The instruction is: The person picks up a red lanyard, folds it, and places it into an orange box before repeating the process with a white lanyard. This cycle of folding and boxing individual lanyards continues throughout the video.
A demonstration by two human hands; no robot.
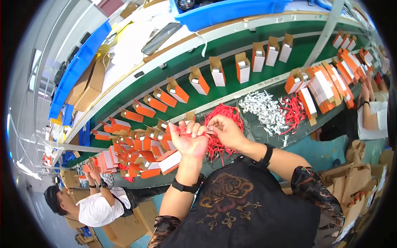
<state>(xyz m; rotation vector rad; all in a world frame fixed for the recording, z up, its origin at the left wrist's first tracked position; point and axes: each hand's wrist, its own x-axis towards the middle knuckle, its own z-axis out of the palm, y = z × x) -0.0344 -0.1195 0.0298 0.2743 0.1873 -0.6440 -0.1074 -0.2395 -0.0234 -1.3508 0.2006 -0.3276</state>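
My left hand (190,142) is raised palm up over the bench, its fingers curled round some thin red cords. Meeting its fingertips from the right, my right hand (227,131) is closed in a pinch on the cord end; any small part between the fingers is too small to make out. Below and behind both hands lies a heap of red cords (228,112). To the right of it are a pile of small white pieces (259,108) and a second tangle of red cords (294,110). Several open orange-and-white boxes (142,142) crowd the bench left of my left hand.
Beyond the bench runs a green conveyor belt (227,91) carrying a row of open boxes (217,72). Blue bins (231,16) stand on the shelf above. One co-worker (99,206) sits at the left, another (374,111) at the right. Cardboard (351,186) lies at the lower right.
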